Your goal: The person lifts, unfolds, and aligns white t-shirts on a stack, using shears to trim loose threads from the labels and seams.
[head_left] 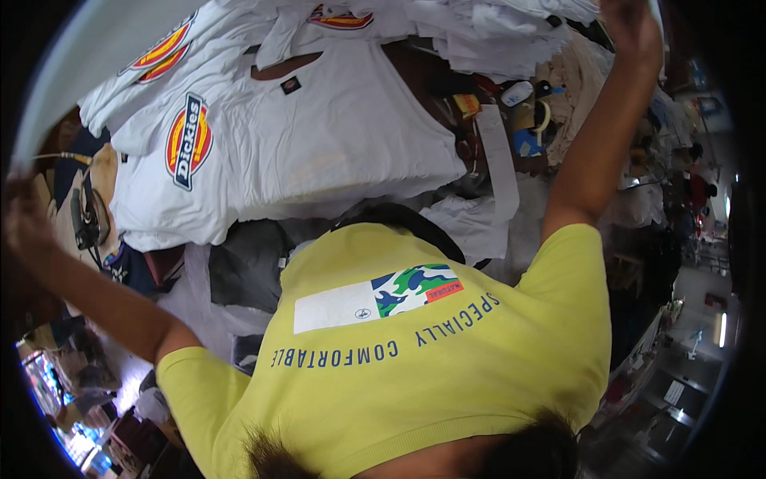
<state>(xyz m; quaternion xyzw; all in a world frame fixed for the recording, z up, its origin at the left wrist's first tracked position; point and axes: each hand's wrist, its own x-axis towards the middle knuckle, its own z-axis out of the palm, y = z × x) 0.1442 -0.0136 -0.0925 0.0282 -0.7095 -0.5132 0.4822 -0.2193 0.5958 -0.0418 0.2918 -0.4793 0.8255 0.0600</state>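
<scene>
Both my arms are spread wide. My left hand [25,219], dim and blurred at the far left, is closed at the lower end of a smooth white cloth [88,68] that runs up past the top left. My right hand [633,30] is raised at the upper right, fingers curled and partly cut off by the frame; a narrow white edge shows beside it. The cloth's full shape is out of view. Between my arms a white T-shirt [319,132] lies spread out, dark label at its neck. Another white T-shirt [148,180] with a red, yellow and blue emblem lies left of it.
More white shirts [479,32] are heaped along the far side. On the right are a long white paper strip [496,160], a tape roll [542,120], a white computer mouse [517,93] and beige cloth [578,88]. A dark cabled device [88,219] lies left.
</scene>
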